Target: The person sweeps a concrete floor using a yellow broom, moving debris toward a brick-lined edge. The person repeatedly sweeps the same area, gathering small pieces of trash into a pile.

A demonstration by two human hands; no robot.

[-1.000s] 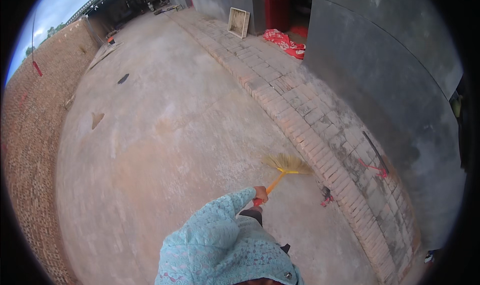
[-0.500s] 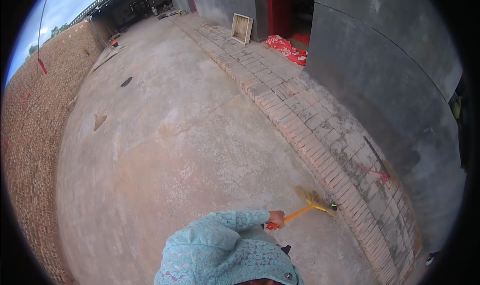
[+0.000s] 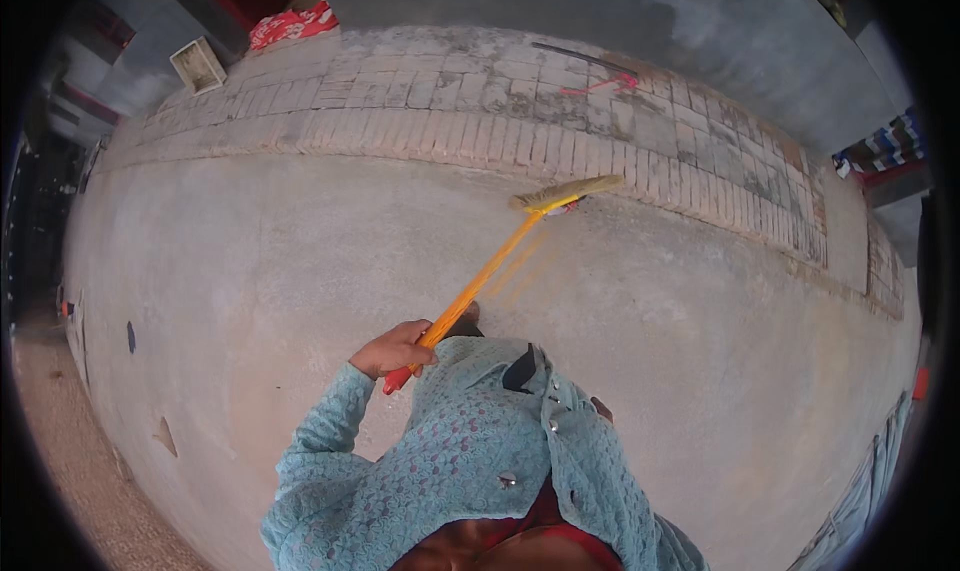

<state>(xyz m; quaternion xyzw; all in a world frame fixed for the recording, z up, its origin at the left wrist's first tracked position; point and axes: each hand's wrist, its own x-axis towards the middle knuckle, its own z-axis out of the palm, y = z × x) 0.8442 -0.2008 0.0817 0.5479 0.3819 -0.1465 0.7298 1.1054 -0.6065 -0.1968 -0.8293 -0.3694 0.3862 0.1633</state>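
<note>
My left hand (image 3: 393, 350) is closed round the orange handle of a broom (image 3: 480, 275), near its red end. The handle slants away to the upper right, and its straw head (image 3: 568, 192) lies on the concrete by the brick edging. Just under the straw is a small dark item (image 3: 566, 207) with some red and white, too small to name. My right hand does not show. A small brown patch at the right edge of my light-blue lace jacket (image 3: 480, 421) could be a shoe or skin; I cannot tell which.
A raised brick walkway (image 3: 430, 89) with a stepped edge runs along the grey wall (image 3: 560, 11). On it lie a dark rod (image 3: 583, 57) and a red strap (image 3: 625, 80). A shallow crate (image 3: 198, 66) and red patterned cloth (image 3: 292, 26) stand at the upper left.
My view has swung right, so the walkway now crosses ahead of me. The broom, still in my left hand, points more away from me, and its head has swept along the brick edge.
</note>
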